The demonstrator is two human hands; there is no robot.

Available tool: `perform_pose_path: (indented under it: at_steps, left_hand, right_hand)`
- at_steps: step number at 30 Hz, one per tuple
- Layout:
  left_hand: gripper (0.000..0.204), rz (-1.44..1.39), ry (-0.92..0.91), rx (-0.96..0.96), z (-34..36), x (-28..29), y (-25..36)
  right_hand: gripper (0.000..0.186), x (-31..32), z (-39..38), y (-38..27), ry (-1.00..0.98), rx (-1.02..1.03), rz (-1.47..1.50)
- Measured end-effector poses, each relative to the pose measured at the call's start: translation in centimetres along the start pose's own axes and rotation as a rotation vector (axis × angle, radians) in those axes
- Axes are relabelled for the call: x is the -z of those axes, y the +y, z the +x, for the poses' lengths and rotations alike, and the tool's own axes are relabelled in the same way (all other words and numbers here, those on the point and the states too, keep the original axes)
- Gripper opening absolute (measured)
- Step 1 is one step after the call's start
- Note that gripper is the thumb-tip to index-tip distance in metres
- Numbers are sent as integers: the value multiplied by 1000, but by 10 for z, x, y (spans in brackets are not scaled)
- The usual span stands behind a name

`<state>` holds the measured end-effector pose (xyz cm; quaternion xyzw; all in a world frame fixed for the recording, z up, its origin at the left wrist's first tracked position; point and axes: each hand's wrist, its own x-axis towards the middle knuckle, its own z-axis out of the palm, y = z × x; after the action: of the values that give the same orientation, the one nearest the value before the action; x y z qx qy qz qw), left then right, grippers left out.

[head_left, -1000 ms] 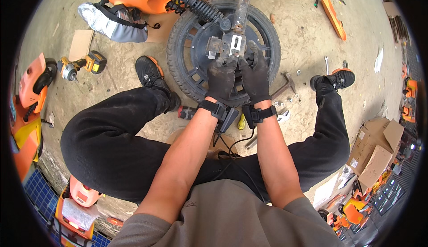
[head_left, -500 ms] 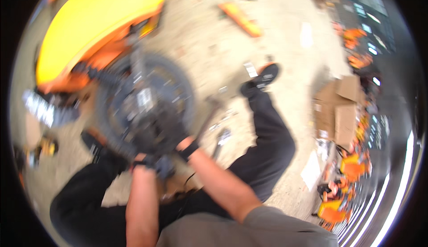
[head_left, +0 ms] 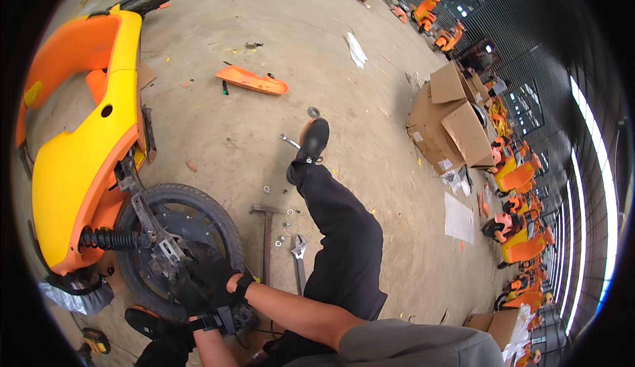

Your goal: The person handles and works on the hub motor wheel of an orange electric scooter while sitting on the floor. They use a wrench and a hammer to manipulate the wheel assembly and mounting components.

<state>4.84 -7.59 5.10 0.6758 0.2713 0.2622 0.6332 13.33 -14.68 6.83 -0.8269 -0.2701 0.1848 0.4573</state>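
Observation:
A yellow-and-orange scooter body [head_left: 73, 162] lies on its side at my left, its black-tyred wheel [head_left: 221, 218] in front of me. Both my hands wear black gloves and are together at the wheel's hub, beside a metal bracket arm [head_left: 143, 212] and a black coil shock absorber [head_left: 106, 238]. My right hand [head_left: 210, 266] curls over the hub's near side. Just below it, my left hand [head_left: 188, 293] is closed too, its fingers partly hidden. Whatever the fingers grip is hidden against the dark hub.
Right of the wheel lie a hammer [head_left: 266, 248], an adjustable wrench [head_left: 299, 254] and several nuts. Another wrench [head_left: 288, 141] is by my right shoe. An orange panel [head_left: 251, 80] lies farther off. Cardboard boxes [head_left: 430, 129] and several scooters [head_left: 522, 175] stand right. A power drill [head_left: 97, 340] is lower left.
My view has swung, so the wheel and scooter body now appear lower and further left, and the blur is gone. Both hands are still at the hub.

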Motion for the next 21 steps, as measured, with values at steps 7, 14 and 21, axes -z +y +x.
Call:
perform_pose_path:
  at_steps: [7, 14, 21]
  left_hand:
    - [67, 932, -279, -358, -1, 26, 3]
    - [93, 843, -272, -188, -1, 28, -14]
    - [102, 838, -282, -267, -2, 31, -29]
  right_hand:
    - [48, 3, 2, -8, -8, 10, 49]
    - [50, 7, 0, -13, -33, -33, 59]
    - [49, 5, 3, -10, -23, -28, 81]
